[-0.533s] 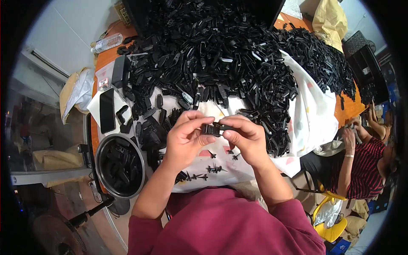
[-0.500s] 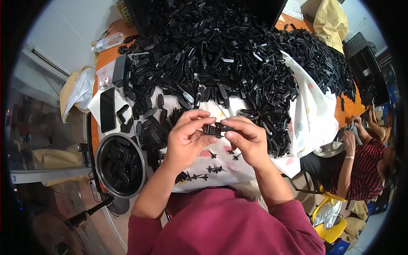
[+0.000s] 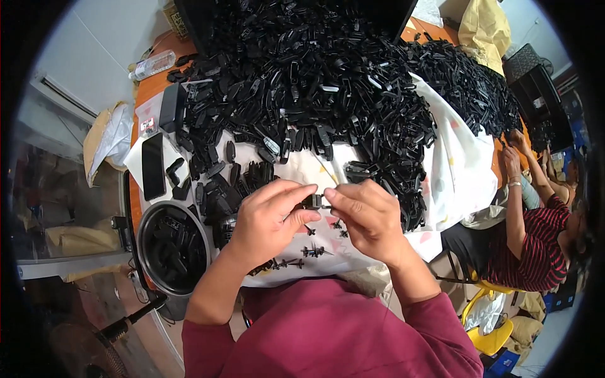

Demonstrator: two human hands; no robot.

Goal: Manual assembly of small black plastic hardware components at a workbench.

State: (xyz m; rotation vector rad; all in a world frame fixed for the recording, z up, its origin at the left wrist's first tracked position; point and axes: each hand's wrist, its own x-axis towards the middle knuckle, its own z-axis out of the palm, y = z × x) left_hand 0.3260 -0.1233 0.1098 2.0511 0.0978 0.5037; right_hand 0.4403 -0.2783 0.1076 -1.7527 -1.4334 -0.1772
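Note:
My left hand [image 3: 268, 222] pinches a small black plastic part [image 3: 311, 201] between thumb and fingers, above the white cloth [image 3: 309, 167]. My right hand [image 3: 368, 217] is closed just beside it, thumb and forefinger at the part's right end. Something small and dark sits at those fingertips, mostly hidden; its kind does not show. Under my hands lie several small dark pieces with thin pins [image 3: 315, 251], and another row of them [image 3: 287, 263] lies near my left forearm. Beyond my hands spreads a big heap of black plastic parts [image 3: 302, 82].
To the left, a round metal bowl [image 3: 142, 252] holds black parts. Beyond it lie a phone [image 3: 152, 167], a dark box [image 3: 171, 107] and a clear bottle [image 3: 153, 64]. At the right, a person in a striped shirt [image 3: 535, 242] reaches to the heap, near a yellow chair [image 3: 491, 340].
My right hand has turned, its fingers now curled closer over the part's right end. The other person's hands have moved farther forward, to the heap's edge. The view has shifted slightly.

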